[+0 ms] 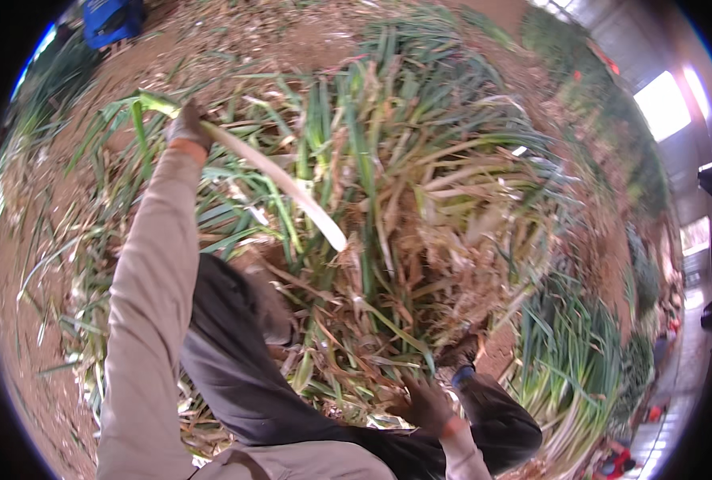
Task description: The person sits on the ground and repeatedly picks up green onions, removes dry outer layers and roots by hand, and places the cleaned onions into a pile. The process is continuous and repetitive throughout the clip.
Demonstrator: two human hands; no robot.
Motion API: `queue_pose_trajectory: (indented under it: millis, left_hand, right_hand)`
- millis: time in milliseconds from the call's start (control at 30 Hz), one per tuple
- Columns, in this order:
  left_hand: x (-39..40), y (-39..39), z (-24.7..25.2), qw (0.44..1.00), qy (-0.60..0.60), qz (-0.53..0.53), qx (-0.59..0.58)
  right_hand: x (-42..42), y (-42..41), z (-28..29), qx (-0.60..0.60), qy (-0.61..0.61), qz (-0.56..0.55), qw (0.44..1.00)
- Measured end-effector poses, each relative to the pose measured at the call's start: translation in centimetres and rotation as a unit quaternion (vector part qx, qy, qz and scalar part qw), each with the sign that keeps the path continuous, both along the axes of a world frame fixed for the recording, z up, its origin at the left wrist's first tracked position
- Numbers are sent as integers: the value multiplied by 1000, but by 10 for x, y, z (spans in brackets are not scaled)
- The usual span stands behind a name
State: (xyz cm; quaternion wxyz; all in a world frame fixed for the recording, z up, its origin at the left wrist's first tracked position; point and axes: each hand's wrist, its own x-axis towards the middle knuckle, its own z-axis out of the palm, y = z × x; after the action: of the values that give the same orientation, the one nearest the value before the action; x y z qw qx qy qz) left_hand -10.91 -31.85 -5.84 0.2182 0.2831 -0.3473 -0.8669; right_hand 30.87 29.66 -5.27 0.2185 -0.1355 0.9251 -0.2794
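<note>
My left hand point(189, 123), in a dark glove with an orange cuff, is closed around the green upper part of a large leek point(284, 183). The leek's long white shank points down to the right, over the heap. My right hand point(425, 405), gloved too, is low in front of me near my leg, its fingers spread and nothing seen in them. Between the hands lies a big heap of leeks point(482, 156) with green leaves, dry brown outer leaves and roots. Loose leaf scraps point(356, 354) lie under and around my legs.
A pile of leeks with pale shanks point(571, 354) lies at the right. Farther off are more green heaps point(619, 138) along a wall with bright openings. A blue object point(113, 23) stands at the top left. A person in red point(619, 462) is at the bottom right. Brown soil shows at the left.
</note>
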Motion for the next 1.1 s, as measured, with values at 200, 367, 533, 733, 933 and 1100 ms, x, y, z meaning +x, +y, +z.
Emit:
queue_pose_trajectory:
  millis: [200,367,533,733,933,1100]
  left_hand:
    - [34,79,71,999,35,-31,9]
    - [45,86,81,994,59,-94,25]
    - [95,117,141,975,123,-177,-48]
    - [134,174,176,959,146,-224,-93]
    - [119,200,169,967,48,-245,-55]
    - [117,195,162,970,38,-233,-55]
  right_hand:
    - [-154,-119,66,-296,232,-72,924]
    - [-192,-184,37,-516,-111,-129,840]
    - [-222,-127,-83,-444,-59,-312,838]
    - [-271,-69,-172,-64,89,-294,949]
    - [-284,-103,-207,22,-78,-239,968]
    - [-219,-135,-166,-148,-59,-89,983]
